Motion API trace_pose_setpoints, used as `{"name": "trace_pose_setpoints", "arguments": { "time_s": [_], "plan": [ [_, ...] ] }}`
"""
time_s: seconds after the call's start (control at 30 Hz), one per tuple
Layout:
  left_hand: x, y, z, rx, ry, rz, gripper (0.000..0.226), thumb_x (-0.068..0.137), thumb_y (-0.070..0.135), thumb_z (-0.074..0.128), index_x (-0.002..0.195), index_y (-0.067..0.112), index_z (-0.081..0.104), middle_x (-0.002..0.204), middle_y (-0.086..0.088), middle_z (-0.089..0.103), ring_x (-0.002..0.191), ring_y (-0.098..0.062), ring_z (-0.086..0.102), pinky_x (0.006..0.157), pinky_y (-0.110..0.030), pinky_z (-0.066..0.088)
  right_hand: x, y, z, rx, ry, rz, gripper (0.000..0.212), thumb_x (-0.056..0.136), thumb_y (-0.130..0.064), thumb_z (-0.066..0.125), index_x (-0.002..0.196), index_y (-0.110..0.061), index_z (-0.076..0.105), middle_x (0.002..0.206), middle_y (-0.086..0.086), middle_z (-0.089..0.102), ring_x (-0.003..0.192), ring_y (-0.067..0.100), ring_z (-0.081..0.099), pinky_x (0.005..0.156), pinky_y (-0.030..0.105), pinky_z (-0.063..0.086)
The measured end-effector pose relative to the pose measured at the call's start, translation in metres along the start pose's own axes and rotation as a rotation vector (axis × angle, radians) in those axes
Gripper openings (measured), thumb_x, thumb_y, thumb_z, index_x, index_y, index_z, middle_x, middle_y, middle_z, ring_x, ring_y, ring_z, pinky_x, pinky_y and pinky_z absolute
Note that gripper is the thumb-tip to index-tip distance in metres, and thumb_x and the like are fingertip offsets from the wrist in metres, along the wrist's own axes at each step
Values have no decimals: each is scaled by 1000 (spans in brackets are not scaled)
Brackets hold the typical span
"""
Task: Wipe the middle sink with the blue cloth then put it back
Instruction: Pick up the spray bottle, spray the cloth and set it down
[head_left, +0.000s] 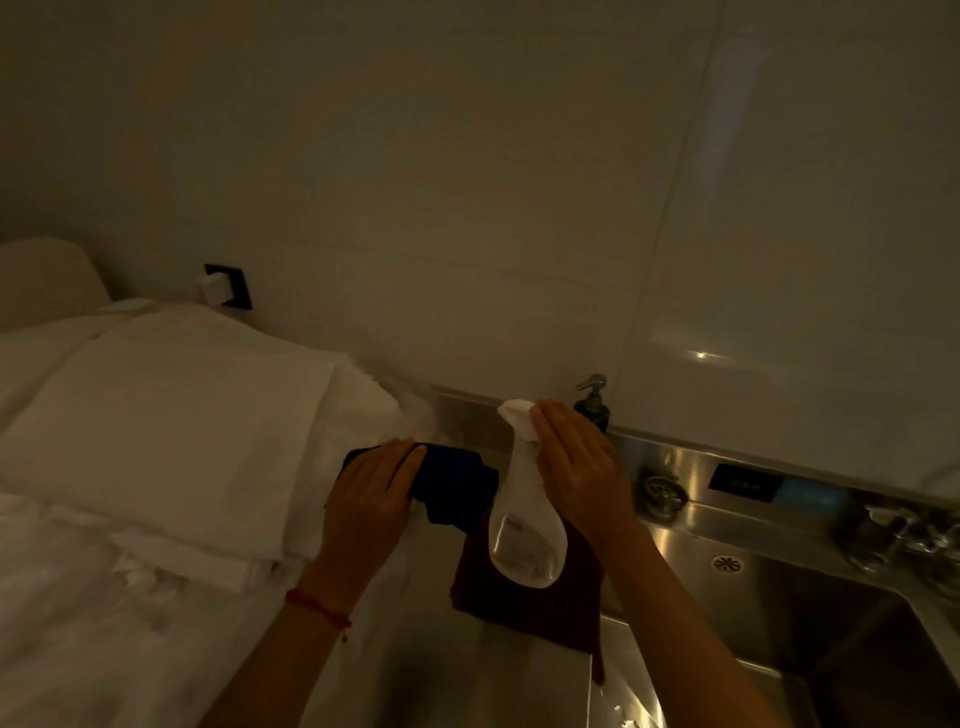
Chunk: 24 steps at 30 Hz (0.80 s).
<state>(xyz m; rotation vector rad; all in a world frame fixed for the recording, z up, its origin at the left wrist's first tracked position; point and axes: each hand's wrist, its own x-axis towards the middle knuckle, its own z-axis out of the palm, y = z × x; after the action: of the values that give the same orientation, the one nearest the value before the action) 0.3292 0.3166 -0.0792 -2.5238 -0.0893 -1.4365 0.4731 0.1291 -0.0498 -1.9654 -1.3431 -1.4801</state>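
Observation:
The blue cloth (457, 483) lies bunched on the steel counter left of the sink (810, 613). My left hand (371, 499) rests on its left end, fingers curled over it. A clear spray bottle (522, 525) with a white head stands just right of the cloth, on a dark red cloth (524, 597). My right hand (582, 467) is wrapped around the bottle's neck and trigger. The steel sink basin opens at the lower right, with an overflow grille on its back wall.
A pile of white towels (171, 431) fills the left side. A soap pump (592, 402) stands against the wall behind the bottle. Taps and knobs (893, 535) line the sink's back ledge. A black wall socket (228, 286) holds a white plug.

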Motion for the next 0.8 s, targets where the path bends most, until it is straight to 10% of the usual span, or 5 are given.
{"name": "trace_pose_setpoints", "arguments": {
  "time_s": [0.37, 0.8],
  "plan": [
    [15, -3, 35, 17, -15, -7, 66, 105, 16, 16, 90, -6, 76, 92, -21, 74, 81, -34, 74, 69, -44, 59, 16, 25, 42, 48, -50, 22, 33, 75, 2, 69, 107, 8, 64, 108, 23, 66, 99, 33, 64, 86, 40, 52],
    [22, -11, 79, 2, -28, -19, 64, 106, 17, 19, 89, -7, 76, 92, -22, 74, 80, -34, 74, 69, -44, 59, 18, 50, 107, 46, -15, 29, 28, 85, -5, 55, 111, 6, 62, 112, 22, 65, 103, 32, 63, 92, 39, 47]
  ]
}}
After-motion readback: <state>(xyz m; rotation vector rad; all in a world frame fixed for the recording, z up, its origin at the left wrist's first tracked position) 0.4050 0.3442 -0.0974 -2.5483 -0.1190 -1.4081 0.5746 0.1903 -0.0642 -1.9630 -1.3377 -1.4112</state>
